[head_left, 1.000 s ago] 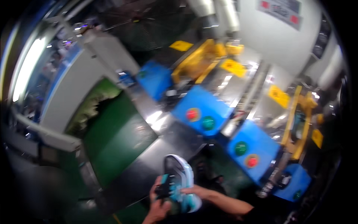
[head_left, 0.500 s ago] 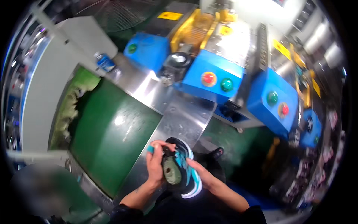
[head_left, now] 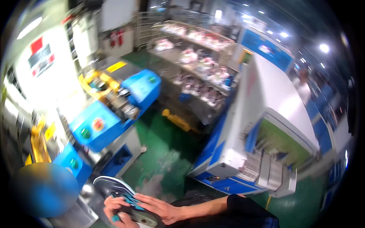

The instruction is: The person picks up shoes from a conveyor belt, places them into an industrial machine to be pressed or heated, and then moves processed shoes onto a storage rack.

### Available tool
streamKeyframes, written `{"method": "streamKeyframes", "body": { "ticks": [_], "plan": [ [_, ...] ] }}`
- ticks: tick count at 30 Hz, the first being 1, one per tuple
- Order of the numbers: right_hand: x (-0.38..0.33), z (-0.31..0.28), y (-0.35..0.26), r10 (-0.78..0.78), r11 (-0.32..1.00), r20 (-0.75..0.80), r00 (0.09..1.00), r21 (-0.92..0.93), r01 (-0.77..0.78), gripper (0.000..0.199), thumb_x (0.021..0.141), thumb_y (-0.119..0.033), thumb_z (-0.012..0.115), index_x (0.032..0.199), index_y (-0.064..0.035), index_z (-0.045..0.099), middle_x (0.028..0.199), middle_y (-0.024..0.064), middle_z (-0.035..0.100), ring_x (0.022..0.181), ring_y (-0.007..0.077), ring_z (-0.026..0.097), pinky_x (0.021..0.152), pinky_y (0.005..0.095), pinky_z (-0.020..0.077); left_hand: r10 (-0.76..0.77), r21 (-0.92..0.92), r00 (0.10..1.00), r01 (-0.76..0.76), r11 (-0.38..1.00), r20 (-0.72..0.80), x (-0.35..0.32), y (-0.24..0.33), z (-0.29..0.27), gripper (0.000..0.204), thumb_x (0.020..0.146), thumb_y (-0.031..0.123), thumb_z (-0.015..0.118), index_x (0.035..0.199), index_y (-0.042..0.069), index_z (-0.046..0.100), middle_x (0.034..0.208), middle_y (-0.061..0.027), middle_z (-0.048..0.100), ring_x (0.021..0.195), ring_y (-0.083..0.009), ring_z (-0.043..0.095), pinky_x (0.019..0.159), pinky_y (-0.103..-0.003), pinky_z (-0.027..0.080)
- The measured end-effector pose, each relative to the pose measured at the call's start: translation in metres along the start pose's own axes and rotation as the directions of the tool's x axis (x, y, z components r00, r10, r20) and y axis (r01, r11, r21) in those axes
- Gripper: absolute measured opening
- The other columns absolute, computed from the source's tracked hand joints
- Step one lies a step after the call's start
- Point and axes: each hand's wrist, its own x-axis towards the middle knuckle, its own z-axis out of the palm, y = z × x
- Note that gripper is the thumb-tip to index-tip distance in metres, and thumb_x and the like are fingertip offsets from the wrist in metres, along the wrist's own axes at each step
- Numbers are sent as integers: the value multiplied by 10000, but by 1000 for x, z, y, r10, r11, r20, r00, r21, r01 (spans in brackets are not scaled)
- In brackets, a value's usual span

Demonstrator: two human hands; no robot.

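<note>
Beside the blue machine (head_left: 110, 121), left hand (head_left: 116, 211) and right hand (head_left: 159, 207) each keep a grip on the shoe (head_left: 123, 199).

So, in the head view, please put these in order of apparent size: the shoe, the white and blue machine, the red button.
1. White and blue machine, clearly largest.
2. Shoe, though it looks bigger because it is close to the camera.
3. Red button, smallest.

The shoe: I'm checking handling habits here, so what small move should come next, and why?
Probably set the shoe flat on the metal surface beside it. Both hands hold it in the air, the right hand across its sole and the left hand underneath, and the blurred view shows the head turned away.
</note>
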Motion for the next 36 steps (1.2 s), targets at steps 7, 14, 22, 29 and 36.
{"method": "streamKeyframes", "body": {
  "ticks": [7,14,22,29,36],
  "plan": [
    [-126,-177,-49,-149,722,-687,711,-567,-397,506,889,-196,541,1318,17,378,1359,231,398,1243,330,423,1030,411,335,763,-699,339,-314,643,550,32,141,205,286,741,178,684,997,115,575,1153,-90,561,1122,-282,523,939,-472,365],
    [-155,-390,-198,-491,392,-858,148,-370,-842,512,880,-164,582,1322,2,384,1295,179,472,1161,261,486,992,357,368,841,-852,267,-110,512,470,-7,172,303,307,849,113,608,1140,36,545,1192,-158,547,1157,-290,506,1040,-494,316],
    [-203,-468,-191,-462,321,-872,161,-334,-886,577,848,-79,609,1349,24,342,1189,199,559,1039,260,557,913,316,421,-85,-117,357,508,853,930,-48,72,264,166,868,101,581,999,22,643,976,-117,658,921,-210,618,844,-318,481],
    [-112,-301,-79,-431,584,-774,464,-631,-511,319,822,-112,547,1110,22,529,1100,160,570,935,214,554,797,319,442,-347,39,561,488,872,752,-73,68,226,190,854,91,582,1021,18,636,946,-118,663,891,-198,620,825,-323,484],
    [-11,-65,-75,-78,995,150,986,-46,86,223,741,-92,662,953,-20,665,956,133,661,917,299,635,827,397,501,-435,70,681,493,867,589,-99,10,125,294,842,248,584,1022,17,603,959,-143,646,913,-280,609,871,-392,454]
  ]
}}
